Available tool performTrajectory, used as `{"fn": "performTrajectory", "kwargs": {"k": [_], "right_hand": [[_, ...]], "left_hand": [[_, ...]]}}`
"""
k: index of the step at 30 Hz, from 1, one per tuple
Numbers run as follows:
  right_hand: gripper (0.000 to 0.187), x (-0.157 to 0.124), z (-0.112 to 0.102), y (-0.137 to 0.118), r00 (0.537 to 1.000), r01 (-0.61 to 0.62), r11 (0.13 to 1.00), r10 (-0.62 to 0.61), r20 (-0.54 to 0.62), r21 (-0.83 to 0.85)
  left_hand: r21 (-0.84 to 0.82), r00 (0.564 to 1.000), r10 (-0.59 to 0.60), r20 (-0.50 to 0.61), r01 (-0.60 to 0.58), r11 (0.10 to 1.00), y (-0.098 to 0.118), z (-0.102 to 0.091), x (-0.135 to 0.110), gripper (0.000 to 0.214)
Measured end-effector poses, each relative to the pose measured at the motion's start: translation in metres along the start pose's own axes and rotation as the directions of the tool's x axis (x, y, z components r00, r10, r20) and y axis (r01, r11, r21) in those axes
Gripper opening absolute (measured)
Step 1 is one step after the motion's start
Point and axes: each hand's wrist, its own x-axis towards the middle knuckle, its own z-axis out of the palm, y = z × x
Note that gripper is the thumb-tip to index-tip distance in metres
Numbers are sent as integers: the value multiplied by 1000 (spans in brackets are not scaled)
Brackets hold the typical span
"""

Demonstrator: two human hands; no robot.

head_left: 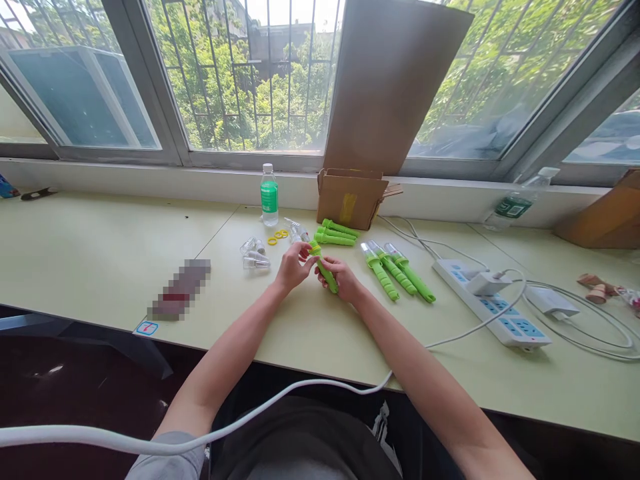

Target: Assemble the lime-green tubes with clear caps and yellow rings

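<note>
My right hand (344,278) is wrapped round a green ribbed handle (326,272) just above the pale table (100,253). My left hand (294,265) pinches the handle's top end, where a small clear piece seems to sit. Three finished green handles with clear caps (395,270) lie side by side to the right of my hands. A pile of bare green handles (336,233) lies behind them. Clear caps (255,255) and yellow rings (278,236) lie to the left of my hands.
A water bottle (269,195) and a small open cardboard box (350,197) stand at the back by the window sill. A white power strip (493,303) with a charger and cables lies at the right. A white cable crosses my lap.
</note>
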Motion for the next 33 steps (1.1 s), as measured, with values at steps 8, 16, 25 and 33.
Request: {"fn": "performTrajectory", "kwargs": {"k": [8, 16, 25, 33], "right_hand": [[23, 2, 0, 2, 1000, -11, 999, 12, -18, 37], [29, 2, 1, 1, 999, -36, 998, 37, -22, 51], [29, -3, 6, -5, 997, -81, 997, 82, -11, 12], [32, -3, 4, -3, 998, 15, 998, -20, -61, -67]], "left_hand": [[18, 1000, -14, 9, 14, 1000, -2, 1, 0, 29], [-15, 1000, -13, 18, 13, 1000, -1, -1, 1, 19], [-4, 1000, -3, 7, 3, 1000, -2, -3, 2, 19], [-6, 1000, -19, -4, 19, 1000, -3, -3, 1, 17]]}}
